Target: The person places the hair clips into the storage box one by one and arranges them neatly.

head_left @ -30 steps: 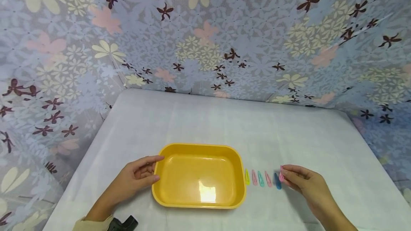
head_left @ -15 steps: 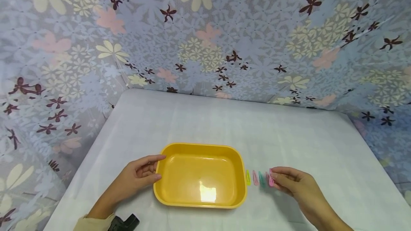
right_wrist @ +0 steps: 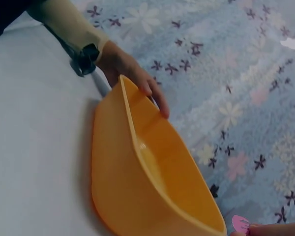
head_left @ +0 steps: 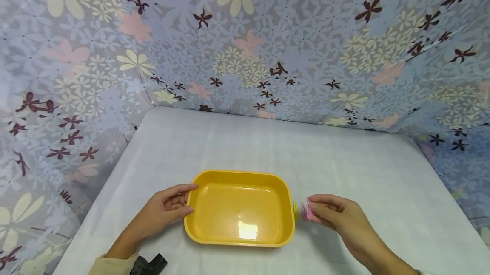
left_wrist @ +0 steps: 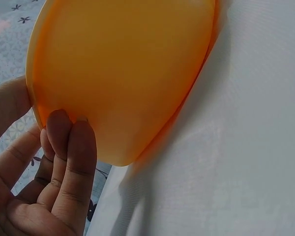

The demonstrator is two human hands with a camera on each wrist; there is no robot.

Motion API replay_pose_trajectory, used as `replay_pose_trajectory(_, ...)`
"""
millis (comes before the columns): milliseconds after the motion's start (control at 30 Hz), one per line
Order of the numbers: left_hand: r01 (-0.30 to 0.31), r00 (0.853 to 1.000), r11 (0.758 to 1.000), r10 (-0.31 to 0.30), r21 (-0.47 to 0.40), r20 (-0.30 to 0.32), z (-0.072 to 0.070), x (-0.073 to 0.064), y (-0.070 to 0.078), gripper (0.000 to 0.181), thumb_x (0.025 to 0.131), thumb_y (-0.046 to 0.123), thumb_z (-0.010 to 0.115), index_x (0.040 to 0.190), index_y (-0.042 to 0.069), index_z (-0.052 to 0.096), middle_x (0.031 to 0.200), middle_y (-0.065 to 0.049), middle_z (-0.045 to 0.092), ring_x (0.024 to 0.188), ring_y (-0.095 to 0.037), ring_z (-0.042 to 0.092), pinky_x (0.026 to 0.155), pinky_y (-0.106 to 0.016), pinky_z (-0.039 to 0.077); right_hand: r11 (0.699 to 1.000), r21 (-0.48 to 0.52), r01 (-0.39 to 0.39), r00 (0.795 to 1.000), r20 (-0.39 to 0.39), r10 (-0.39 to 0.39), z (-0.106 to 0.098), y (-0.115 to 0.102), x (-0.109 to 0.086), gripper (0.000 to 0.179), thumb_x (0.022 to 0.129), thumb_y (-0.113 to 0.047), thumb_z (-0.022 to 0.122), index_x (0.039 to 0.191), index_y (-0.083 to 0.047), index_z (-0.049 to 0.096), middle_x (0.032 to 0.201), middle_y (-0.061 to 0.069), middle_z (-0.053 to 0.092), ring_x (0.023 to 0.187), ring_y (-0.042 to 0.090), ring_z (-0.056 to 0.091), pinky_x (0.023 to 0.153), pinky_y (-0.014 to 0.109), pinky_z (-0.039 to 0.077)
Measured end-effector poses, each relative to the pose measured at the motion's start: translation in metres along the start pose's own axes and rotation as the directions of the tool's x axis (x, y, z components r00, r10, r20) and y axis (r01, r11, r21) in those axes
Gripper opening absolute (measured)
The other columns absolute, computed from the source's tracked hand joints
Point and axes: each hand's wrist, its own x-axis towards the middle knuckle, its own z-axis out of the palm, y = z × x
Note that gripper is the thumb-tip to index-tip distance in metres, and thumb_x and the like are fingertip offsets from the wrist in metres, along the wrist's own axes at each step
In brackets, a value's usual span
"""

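A yellow plastic tray (head_left: pixel 239 174) sits on the white-covered table. My left hand (head_left: pixel 168 207) holds its left end, index finger and thumb at the rim; the left wrist view has other fingers (left_wrist: pixel 78 162) bent against the tray's outer wall (left_wrist: pixel 123 88). Just right of the tray, my right hand (head_left: pixel 340 215) pinches a pink snap hair clip (head_left: pixel 309 209) between thumb and fingers. That clip (right_wrist: pixel 240 224) also shows at the bottom of the right wrist view. A yellow snap clip (head_left: pixel 296 211) and a paler pink one (head_left: pixel 304 211) lie between the hand and the tray.
White cloth (head_left: pixel 268 143) covers the table, with its far edge against a flower-patterned fabric backdrop (head_left: pixel 245 54). A dark device (head_left: pixel 148 265) is strapped at my left wrist, by the beige sleeve (head_left: pixel 112 265).
My right hand has moved left along the row of clips with the pink clip. The teal, blue and another pink clip are out of sight now. My left hand stays on the tray.
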Motion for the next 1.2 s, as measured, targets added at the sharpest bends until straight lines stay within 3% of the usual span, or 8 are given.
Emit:
replay_pose_trajectory(233,-0.005,1.0,1.0,0.005,-0.009,0.009,0.001,0.001,-0.003,0.054,0.095,0.003,0.072,0.145,-0.004,0.053,0.107,-0.029,0.055,0.086,-0.01,0.061,0.07,-0.023,0.056,1.0,0.002,0.01,0.999,0.045,-0.011,0.014,-0.008,0.0,0.052,0.092,-0.02,0.079,0.129,0.011,0.061,0.115,0.02,0.069,0.097,0.026,0.072,0.09,0.034,0.057)
replay_pose_trajectory(533,-0.006,1.0,1.0,0.006,-0.009,-0.001,0.0,-0.001,-0.002,0.055,0.094,0.003,0.073,0.144,-0.003,0.054,0.109,-0.03,0.055,0.089,-0.011,0.062,0.074,-0.025,0.057,0.999,0.052,-0.017,0.989,0.151,0.009,0.028,-0.009,0.007,0.048,0.095,-0.019,0.076,0.129,0.01,0.059,0.114,0.014,0.071,0.099,0.022,0.071,0.09,0.031,0.057)
replay_pose_trajectory(733,-0.015,1.0,1.0,0.015,-0.018,0.003,-0.001,-0.001,-0.002,0.055,0.094,0.002,0.073,0.144,-0.006,0.052,0.109,-0.033,0.055,0.09,-0.011,0.063,0.075,-0.025,0.058,0.998,0.062,-0.006,0.986,0.168,-0.004,0.041,-0.014,0.01,0.048,0.094,-0.018,0.077,0.129,0.01,0.06,0.114,0.016,0.071,0.098,0.021,0.072,0.089,0.031,0.057)
replay_pose_trajectory(1200,0.002,1.0,1.0,-0.002,-0.006,-0.005,-0.001,0.0,-0.001,0.054,0.094,0.005,0.074,0.144,-0.001,0.055,0.107,-0.028,0.055,0.088,-0.011,0.061,0.074,-0.025,0.057,0.994,0.105,0.009,0.966,0.256,-0.035,0.076,-0.02,0.015,0.042,0.094,-0.015,0.077,0.125,0.01,0.063,0.113,0.016,0.071,0.098,0.023,0.072,0.089,0.034,0.057)
